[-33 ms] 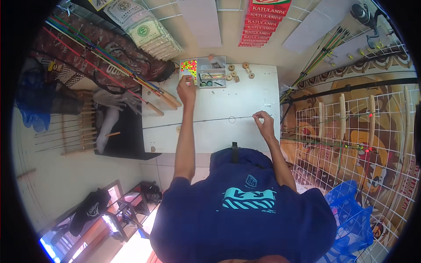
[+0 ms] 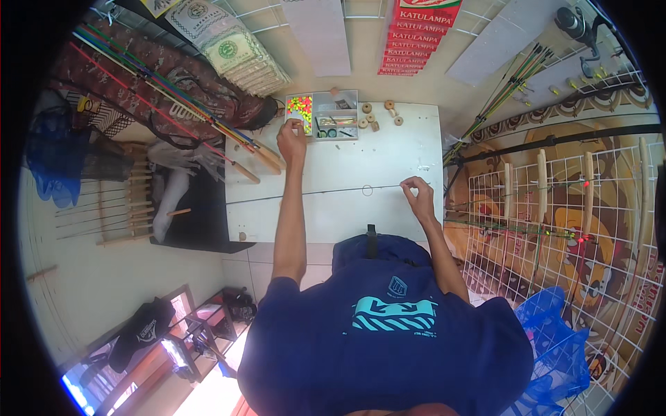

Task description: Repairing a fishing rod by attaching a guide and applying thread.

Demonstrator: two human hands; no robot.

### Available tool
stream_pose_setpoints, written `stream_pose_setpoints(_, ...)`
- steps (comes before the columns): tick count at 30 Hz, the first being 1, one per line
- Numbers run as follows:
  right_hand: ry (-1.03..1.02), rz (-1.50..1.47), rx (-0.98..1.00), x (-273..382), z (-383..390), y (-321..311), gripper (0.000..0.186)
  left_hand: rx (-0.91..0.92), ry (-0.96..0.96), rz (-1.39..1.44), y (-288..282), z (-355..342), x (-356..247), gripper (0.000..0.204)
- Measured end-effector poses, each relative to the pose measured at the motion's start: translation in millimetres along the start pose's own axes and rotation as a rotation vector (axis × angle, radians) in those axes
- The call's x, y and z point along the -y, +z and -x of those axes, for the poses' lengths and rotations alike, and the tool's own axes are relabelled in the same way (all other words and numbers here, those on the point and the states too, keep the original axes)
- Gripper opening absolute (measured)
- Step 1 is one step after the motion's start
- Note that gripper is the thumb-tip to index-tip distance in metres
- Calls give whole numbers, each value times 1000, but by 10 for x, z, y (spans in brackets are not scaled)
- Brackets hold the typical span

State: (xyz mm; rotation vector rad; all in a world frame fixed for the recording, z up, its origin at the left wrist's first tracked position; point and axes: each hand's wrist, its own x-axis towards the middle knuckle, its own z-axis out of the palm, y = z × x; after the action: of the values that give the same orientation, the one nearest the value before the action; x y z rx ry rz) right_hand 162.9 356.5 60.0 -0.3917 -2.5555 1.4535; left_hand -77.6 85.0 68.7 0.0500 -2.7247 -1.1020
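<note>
At nine o'clock a bundle of thin wooden-handled rods (image 2: 132, 208) leans by the pale wall, and above it, toward ten o'clock, a sheaf of long coloured rods (image 2: 166, 104) slants down to the desk's corner.

The white rectangular desk (image 2: 388, 152) sits just above centre, smooth and matt. The left hand (image 2: 292, 135) reaches to its far edge at about eleven o'clock, fingers curled together and touching the near rim of a clear plastic compartment box (image 2: 326, 114); whether it pinches anything is too small to tell. The box's left cell holds bright yellow, green and pink beads (image 2: 300, 105); the other cells hold small dark bits that cannot be made out. Just right of the box, at twelve o'clock, lie several small round wooden spools (image 2: 378, 116), tan and disc-shaped.

A very thin dark rod (image 2: 333, 192) lies across the desk from its left edge to the right hand, straight, glossy and hair-fine, with a tiny ring (image 2: 367, 189) on it near the middle. The right hand (image 2: 418, 194), at about two o'clock, is closed on the rod's right end, thumb and fingertips pinched together.

At three o'clock a white wire grid rack (image 2: 555, 208) carries more rods. At five o'clock a crumpled blue plastic bag (image 2: 555, 347) is partly cut off by the person's dark blue shirt (image 2: 388, 333), which hides the desk's near edge.
</note>
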Motion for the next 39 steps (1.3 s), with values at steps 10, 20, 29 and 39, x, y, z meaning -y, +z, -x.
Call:
stream_pose_setpoints(10,-1,-31,10,2,-67,-49,8,240,-138,-179,175,-218,322,20)
stream_pose_setpoints(20,-52,-39,-41,19,20,-116,9,274,-245,-292,365,-448,413,18)
stream_pose_setpoints(29,-138,43,-94,25,99,-145,7,73,-230,-44,378,-218,407,8)
stream_pose_setpoints(39,-113,121,-198,6,223,-161,6,224,-617,1400,412,1152,-356,22)
